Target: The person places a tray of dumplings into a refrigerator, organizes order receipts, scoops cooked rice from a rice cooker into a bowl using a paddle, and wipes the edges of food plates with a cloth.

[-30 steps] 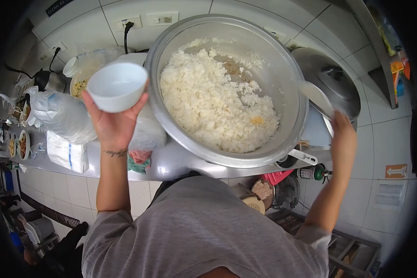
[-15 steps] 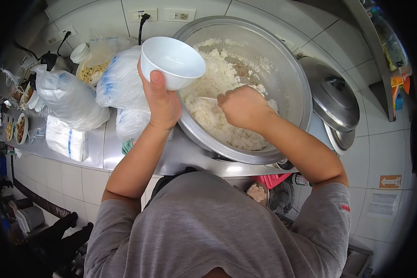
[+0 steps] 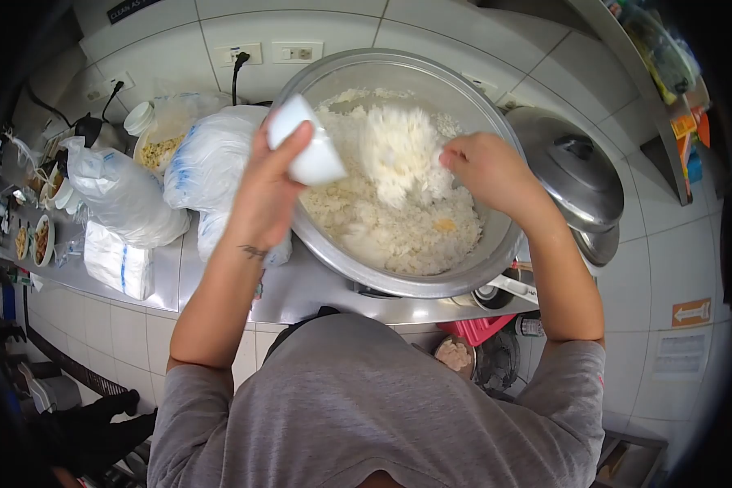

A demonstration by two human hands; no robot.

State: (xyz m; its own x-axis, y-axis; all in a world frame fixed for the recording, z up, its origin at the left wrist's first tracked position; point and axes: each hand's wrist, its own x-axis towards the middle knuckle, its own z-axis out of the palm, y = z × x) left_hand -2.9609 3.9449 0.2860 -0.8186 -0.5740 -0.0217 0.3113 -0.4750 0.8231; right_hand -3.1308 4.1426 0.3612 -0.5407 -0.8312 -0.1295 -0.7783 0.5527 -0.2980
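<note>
My left hand (image 3: 272,175) is wrapped round a small white bowl (image 3: 307,146), tipped on its side over the left rim of a large metal pot (image 3: 508,236). Cooked white rice (image 3: 382,236) fills much of the pot. Above it, my right hand (image 3: 488,171) is closed on what appears to be a rice paddle, hidden by the hand and by a heaped, motion-blurred mass of rice (image 3: 403,150) at its end. A yellowish patch shows on the rice nearer me.
Filled plastic bags (image 3: 215,163) and a white packet (image 3: 118,259) stand left of the pot on the steel counter (image 3: 171,285). A domed metal lid (image 3: 573,175) leans at the right. Below the counter are a pink container (image 3: 476,327) and a bowl of pale food (image 3: 455,356).
My right hand has lifted a load of rice and moved right. The bowl in my left hand has turned from upright onto its side. The view has shifted slightly.
</note>
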